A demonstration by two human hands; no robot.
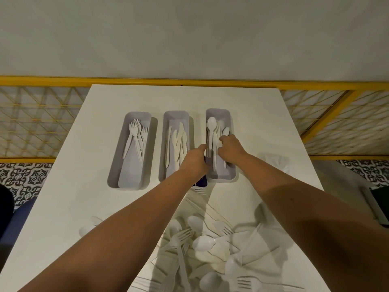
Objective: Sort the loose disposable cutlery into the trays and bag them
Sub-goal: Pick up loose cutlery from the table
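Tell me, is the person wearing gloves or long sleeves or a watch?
No. The left arm and right arm are bare as far up as the picture shows, with no sleeve in sight. The left hand and right hand have no gloves, and I see no watch, bracelet or ring on the parts that show.

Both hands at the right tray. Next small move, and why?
Probably let the spoons settle flat in the right tray and release them: the right hand grips their handles, the left hand is at the tray's wall, and a loose pile of forks and spoons waits unsorted.
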